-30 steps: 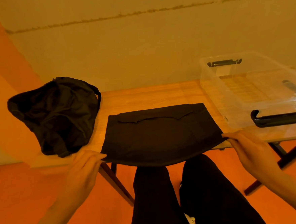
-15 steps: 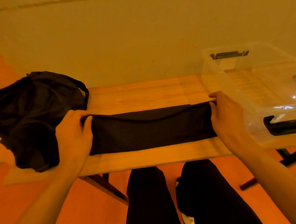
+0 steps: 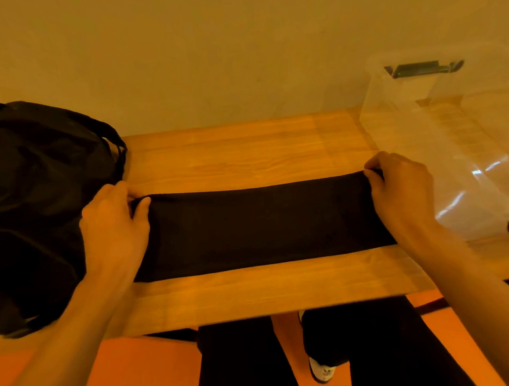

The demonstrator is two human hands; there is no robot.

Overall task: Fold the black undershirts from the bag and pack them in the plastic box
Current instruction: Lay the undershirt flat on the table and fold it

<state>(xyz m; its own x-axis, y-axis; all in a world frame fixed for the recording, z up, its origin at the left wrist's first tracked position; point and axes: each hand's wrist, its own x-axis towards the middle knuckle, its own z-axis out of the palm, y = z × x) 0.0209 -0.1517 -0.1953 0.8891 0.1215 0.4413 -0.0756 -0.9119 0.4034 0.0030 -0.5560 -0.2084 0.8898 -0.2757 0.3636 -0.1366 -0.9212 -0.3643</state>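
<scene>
The black undershirt (image 3: 264,225) lies flat across the middle of the wooden table (image 3: 244,151), folded into a long, smooth matte band with straight near and far edges. The left hand (image 3: 114,223) sits on its left end, fingers curled and pinching the far corner of the cloth. The right hand (image 3: 400,188) mirrors it at the right end, fingers bent over the far corner and clamped on the fabric. The tabletop shows warm grain running lengthwise. On the left, touching the left hand's side, sits the black bag (image 3: 36,193), soft and slumped, its strap (image 3: 117,148) looping at the top. On the right stands the clear plastic box (image 3: 455,148), glossy-walled, with a dark latch (image 3: 423,69) on its far rim. Below the table edge, dark trouser legs (image 3: 244,368) and a pale shoe (image 3: 321,372) over orange floor.
</scene>
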